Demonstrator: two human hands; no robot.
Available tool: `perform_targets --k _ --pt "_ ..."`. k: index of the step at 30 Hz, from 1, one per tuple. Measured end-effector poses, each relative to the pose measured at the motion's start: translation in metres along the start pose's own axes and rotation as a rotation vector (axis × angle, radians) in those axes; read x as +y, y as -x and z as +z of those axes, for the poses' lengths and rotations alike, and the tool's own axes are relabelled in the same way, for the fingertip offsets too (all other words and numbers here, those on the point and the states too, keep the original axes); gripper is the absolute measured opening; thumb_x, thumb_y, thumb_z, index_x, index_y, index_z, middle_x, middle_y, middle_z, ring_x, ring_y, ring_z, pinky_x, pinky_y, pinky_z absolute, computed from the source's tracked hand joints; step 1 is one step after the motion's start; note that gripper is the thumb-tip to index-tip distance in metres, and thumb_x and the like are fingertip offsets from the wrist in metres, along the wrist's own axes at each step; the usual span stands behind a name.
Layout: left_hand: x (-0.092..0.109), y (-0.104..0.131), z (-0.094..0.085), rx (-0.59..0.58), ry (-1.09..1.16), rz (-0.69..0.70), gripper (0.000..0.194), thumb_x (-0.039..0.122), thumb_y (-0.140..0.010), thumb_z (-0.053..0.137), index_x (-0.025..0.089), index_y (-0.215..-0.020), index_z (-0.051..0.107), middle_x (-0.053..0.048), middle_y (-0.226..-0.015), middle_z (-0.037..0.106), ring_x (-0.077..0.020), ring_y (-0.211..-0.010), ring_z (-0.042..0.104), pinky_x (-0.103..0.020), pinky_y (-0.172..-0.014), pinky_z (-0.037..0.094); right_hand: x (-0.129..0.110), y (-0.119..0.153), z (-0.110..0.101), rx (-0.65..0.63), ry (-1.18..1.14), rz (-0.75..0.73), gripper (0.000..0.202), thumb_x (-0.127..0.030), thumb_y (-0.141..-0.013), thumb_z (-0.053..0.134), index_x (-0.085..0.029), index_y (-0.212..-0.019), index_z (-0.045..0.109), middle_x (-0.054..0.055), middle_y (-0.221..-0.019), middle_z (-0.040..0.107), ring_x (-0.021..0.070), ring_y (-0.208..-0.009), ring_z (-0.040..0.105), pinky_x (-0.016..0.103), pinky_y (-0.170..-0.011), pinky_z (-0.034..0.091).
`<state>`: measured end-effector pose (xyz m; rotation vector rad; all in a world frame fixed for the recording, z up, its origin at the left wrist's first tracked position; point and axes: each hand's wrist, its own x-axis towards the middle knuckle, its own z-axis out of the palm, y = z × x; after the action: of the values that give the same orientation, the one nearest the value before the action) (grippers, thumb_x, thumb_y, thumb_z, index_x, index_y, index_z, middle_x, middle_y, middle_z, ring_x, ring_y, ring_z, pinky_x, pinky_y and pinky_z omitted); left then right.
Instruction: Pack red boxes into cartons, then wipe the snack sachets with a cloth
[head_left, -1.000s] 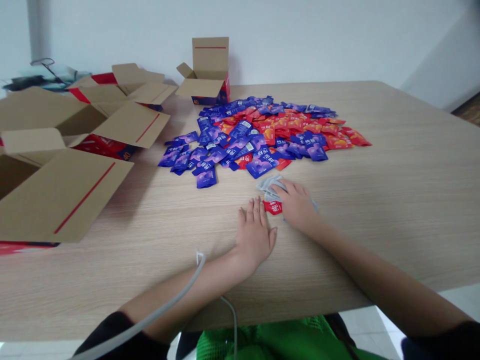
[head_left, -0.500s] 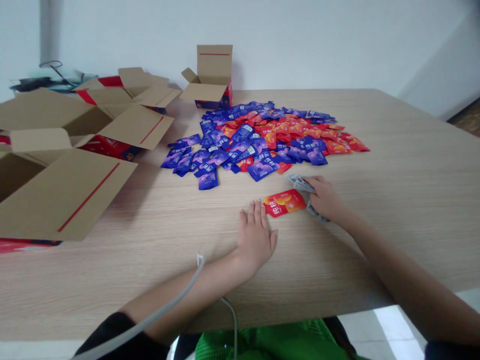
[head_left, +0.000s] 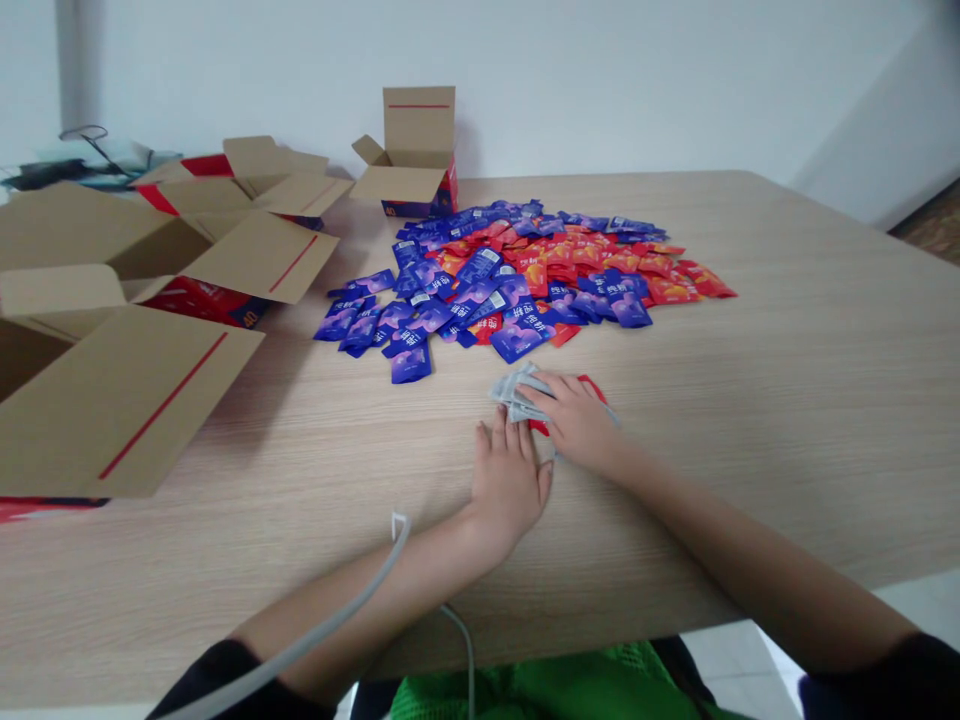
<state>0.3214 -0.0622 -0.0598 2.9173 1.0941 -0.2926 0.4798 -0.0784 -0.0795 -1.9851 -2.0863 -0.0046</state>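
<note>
A red packet with orange fruit print [head_left: 538,427] lies on the table, mostly covered now; only red edges show. My left hand [head_left: 510,485] rests flat on the table with fingers stretched, its fingertips at the packet's left end. Over the packet, my right hand [head_left: 581,420] presses a crumpled grey-white cloth [head_left: 514,390], its fingers lying on top and the cloth sticking out beyond them. Just behind both hands spreads a heap of small sachets, some blue-purple [head_left: 521,332] and some red [head_left: 660,288].
Open cardboard boxes crowd the left side, the nearest flap [head_left: 142,400] reaching toward the middle. Another open box [head_left: 412,185] stands behind the heap near the wall. A pale cable [head_left: 337,610] crosses my left forearm. The table's [head_left: 750,430] front edge runs close to my body.
My right hand has moved left with the cloth, from the packet's right end to on top of it. My left hand has stayed at the packet's left end.
</note>
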Motion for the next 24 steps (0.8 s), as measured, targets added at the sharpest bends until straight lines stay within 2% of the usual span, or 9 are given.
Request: perform_targets --k 2,5,8,11,13,16,19,22,24 --pt "0.0 -0.001 0.0 0.003 0.005 -0.01 0.07 0.044 -0.103 0.035 -0.001 -0.157 0.032 -0.023 -0.165 0.025 -0.0389 -0.154 0.023 -0.06 -0.12 0.03 0.009 0.006 -0.003 0.008 0.041 0.054 0.057 -0.014 -0.093 0.043 -0.023 -0.148 0.054 0.012 -0.151 0.05 0.0302 -0.127 0.048 0.046 -0.104 0.041" --pt "0.001 -0.001 -0.001 -0.011 0.006 -0.016 0.073 0.044 -0.103 0.036 -0.001 -0.159 0.024 -0.022 -0.167 0.016 -0.0379 -0.155 0.022 -0.06 -0.12 0.03 0.026 0.013 -0.005 0.027 0.104 0.212 0.058 -0.014 -0.091 0.043 -0.02 -0.148 0.054 0.014 -0.15 0.05 0.033 -0.123 0.05 0.047 -0.101 0.043" --pt "0.001 0.0 -0.001 -0.012 0.007 -0.014 0.073 0.044 -0.103 0.035 -0.002 -0.159 0.024 -0.022 -0.167 0.017 -0.0373 -0.155 0.022 -0.06 -0.12 0.029 0.049 0.017 -0.003 0.049 0.158 0.336 0.058 -0.015 -0.091 0.042 -0.016 -0.147 0.054 0.02 -0.145 0.051 0.0354 -0.116 0.053 0.048 -0.096 0.046" --pt "0.001 0.0 -0.001 -0.003 0.011 -0.015 0.072 0.043 -0.103 0.034 -0.002 -0.158 0.025 -0.022 -0.167 0.018 -0.0374 -0.155 0.023 -0.06 -0.12 0.03 0.072 0.016 -0.001 0.078 0.115 0.361 0.058 -0.012 -0.088 0.04 -0.011 -0.143 0.055 0.023 -0.138 0.056 0.0348 -0.117 0.055 0.048 -0.098 0.045" --pt "0.0 0.001 0.0 0.0 0.012 -0.015 0.072 0.043 -0.103 0.035 -0.002 -0.158 0.026 -0.022 -0.166 0.018 -0.0375 -0.155 0.023 -0.06 -0.12 0.03 0.079 0.012 -0.003 0.116 0.035 0.371 0.059 -0.01 -0.086 0.039 -0.009 -0.142 0.055 0.022 -0.134 0.059 0.0332 -0.119 0.055 0.047 -0.1 0.045" --pt "0.001 0.001 0.0 0.015 0.01 -0.013 0.072 0.044 -0.103 0.036 -0.001 -0.158 0.027 -0.022 -0.167 0.019 -0.0371 -0.155 0.023 -0.059 -0.12 0.03 0.066 0.003 -0.009 0.19 -0.078 0.309 0.062 -0.008 -0.084 0.04 -0.01 -0.145 0.052 0.02 -0.135 0.059 0.0311 -0.123 0.054 0.046 -0.104 0.044" --pt "0.001 0.001 -0.002 0.021 -0.002 -0.011 0.071 0.044 -0.103 0.035 -0.001 -0.158 0.029 -0.022 -0.166 0.021 -0.0379 -0.154 0.023 -0.059 -0.119 0.031 0.028 -0.005 -0.01 0.191 -0.136 0.144 0.065 -0.007 -0.084 0.042 -0.013 -0.148 0.05 0.016 -0.146 0.053 0.0289 -0.13 0.049 0.045 -0.109 0.041" --pt "0.001 0.0 -0.005 -0.007 -0.003 0.004 0.066 0.042 -0.103 0.037 -0.001 -0.154 0.039 -0.025 -0.158 0.04 -0.0399 -0.148 0.036 -0.061 -0.119 0.03 -0.01 -0.01 -0.004 0.098 -0.122 0.006 0.058 -0.012 -0.091 0.042 -0.021 -0.147 0.054 0.01 -0.151 0.051 0.0283 -0.13 0.047 0.045 -0.108 0.039" --pt "0.001 0.0 -0.007 -0.018 0.0 0.01 0.063 0.041 -0.102 0.039 -0.001 -0.149 0.047 -0.026 -0.15 0.052 -0.0401 -0.141 0.045 -0.061 -0.119 0.03 -0.023 -0.011 0.001 0.031 -0.092 -0.034 0.053 -0.017 -0.095 0.044 -0.025 -0.146 0.056 0.009 -0.15 0.053 0.0289 -0.128 0.048 0.046 -0.105 0.039"
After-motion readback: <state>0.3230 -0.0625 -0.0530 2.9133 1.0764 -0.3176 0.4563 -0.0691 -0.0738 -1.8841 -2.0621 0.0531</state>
